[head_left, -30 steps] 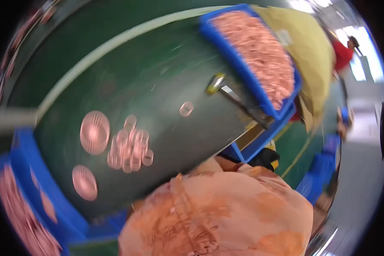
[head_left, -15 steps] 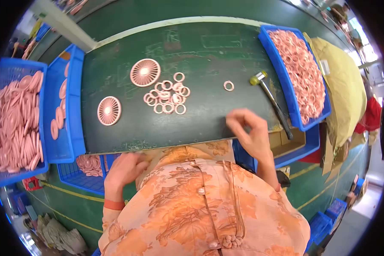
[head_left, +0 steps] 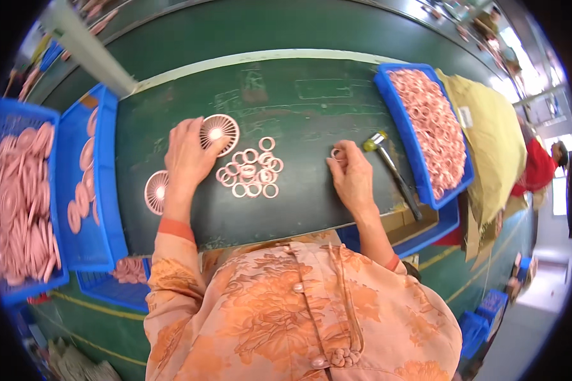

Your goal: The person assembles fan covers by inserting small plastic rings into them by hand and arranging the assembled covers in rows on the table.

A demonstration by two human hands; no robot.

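Grips a pink radial-slotted grille (head_left: 220, 135) in the left hand (head_left: 190, 151), narrowly closed, with thumb over the face and fingers at the left rim, toward the far left of the green worktop (head_left: 305, 213); cannot tell whether lifted or resting. Pinches one small pink ring (head_left: 335, 153) between thumb and forefinger of the right hand (head_left: 353, 176), right of centre. Has a loose ring cluster (head_left: 251, 173) between both hands, partly overlapping, nearer the front edge than the gripped grille. Partly hides a second grille (head_left: 154, 192) behind the left wrist, near the left edge. Has a hammer (head_left: 397, 178) slanting toward the near right corner, in the way between the right hand and a blue ring tray (head_left: 409, 141), heaped full along the right edge. Shows a tan sack (head_left: 489, 127) just beyond. Along the left edge, has a blue bin (head_left: 111, 184) with several grilles; farther left, a piled blue crate (head_left: 13, 117).
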